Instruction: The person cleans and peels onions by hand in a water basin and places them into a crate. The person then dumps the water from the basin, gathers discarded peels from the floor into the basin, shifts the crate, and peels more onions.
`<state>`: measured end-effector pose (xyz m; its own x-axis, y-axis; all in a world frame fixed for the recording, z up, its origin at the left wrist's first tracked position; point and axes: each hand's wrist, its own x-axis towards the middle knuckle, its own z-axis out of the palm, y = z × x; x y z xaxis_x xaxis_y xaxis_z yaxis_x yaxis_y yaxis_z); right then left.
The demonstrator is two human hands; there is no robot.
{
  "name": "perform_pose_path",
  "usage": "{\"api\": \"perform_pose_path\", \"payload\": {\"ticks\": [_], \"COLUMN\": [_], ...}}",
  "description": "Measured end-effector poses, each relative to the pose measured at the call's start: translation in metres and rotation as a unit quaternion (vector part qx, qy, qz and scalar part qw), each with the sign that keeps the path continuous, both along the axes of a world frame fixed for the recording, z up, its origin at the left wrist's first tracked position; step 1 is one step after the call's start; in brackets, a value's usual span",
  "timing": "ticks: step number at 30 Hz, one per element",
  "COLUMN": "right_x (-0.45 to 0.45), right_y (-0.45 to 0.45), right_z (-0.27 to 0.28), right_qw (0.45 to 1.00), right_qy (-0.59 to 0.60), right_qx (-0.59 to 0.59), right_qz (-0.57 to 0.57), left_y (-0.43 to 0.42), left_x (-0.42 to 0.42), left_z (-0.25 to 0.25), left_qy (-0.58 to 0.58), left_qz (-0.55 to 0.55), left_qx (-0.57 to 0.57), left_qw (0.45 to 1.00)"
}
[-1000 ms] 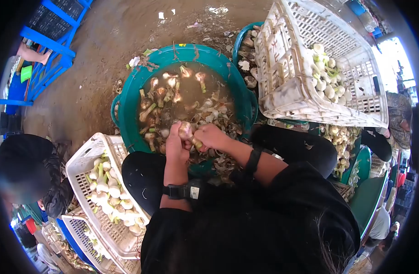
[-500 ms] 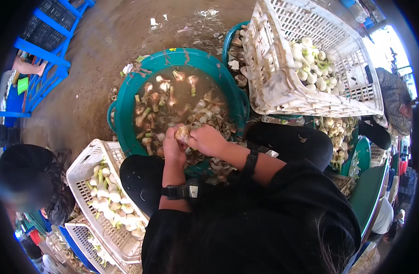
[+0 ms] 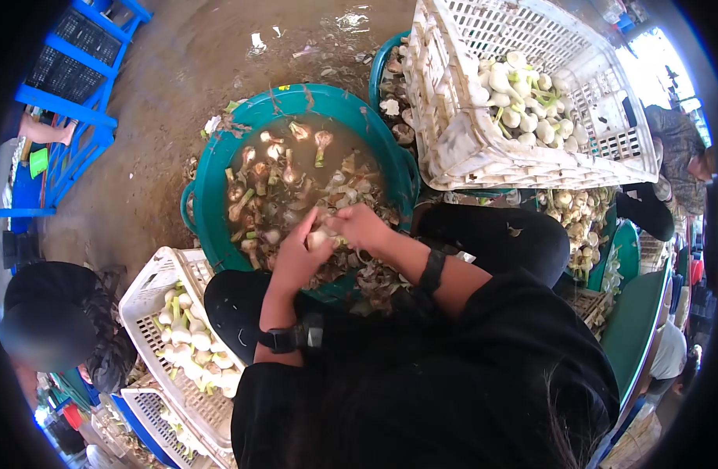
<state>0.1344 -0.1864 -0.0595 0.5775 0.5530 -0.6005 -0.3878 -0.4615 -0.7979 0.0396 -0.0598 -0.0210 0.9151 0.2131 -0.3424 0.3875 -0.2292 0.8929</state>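
Observation:
Over the near part of a green tub (image 3: pixel 210 184), my left hand (image 3: pixel 300 252) is wrapped round a garlic bulb (image 3: pixel 318 238), now pale where it shows. Fingers of my right hand (image 3: pixel 361 228) are pinched together against the bulb's upper right side; what they grip is too small to make out. Murky water fills the tub, with unpeeled garlic bulbs (image 3: pixel 288 168) floating at the left and loose skins (image 3: pixel 351 187) at the right.
White crates of peeled garlic stand at the lower left (image 3: pixel 159 313) and upper right (image 3: pixel 453 156). Another tub (image 3: pixel 378 70) is behind the right crate. A person (image 3: pixel 54 320) sits at the left, another (image 3: pixel 676 156) at the far right. A blue frame (image 3: pixel 70 109) stands upper left.
The bulb between my hands looks whiter than before. My left hand's fingers have opened somewhat and tilted round it. The view has shifted slightly, moving the right crate leftward.

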Motion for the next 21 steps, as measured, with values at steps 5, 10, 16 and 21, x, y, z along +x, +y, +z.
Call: {"api": "perform_pose_path", "payload": {"ticks": [5,10,16,21], "right_x": [0.010,-0.009,0.023,0.060], "right_y": [0.000,-0.010,-0.051,-0.047], "right_z": [0.008,0.021,0.075,0.022], "right_qw": [0.949,0.894,0.857,0.952], "right_qy": [0.271,0.192,0.063,-0.232], "right_qx": [0.136,0.399,0.486,-0.048], "right_qz": [-0.091,-0.069,-0.162,0.194], "left_y": [-0.003,0.005,0.031,0.049], "left_x": [-0.009,-0.010,-0.019,-0.035], "left_z": [-0.006,-0.019,-0.018,0.021], "left_qy": [-0.225,-0.155,-0.025,-0.121], "left_qz": [-0.051,0.377,0.468,0.510], "left_qx": [0.268,-0.388,-0.530,-0.439], "left_qw": [0.935,0.826,0.706,0.730]}}
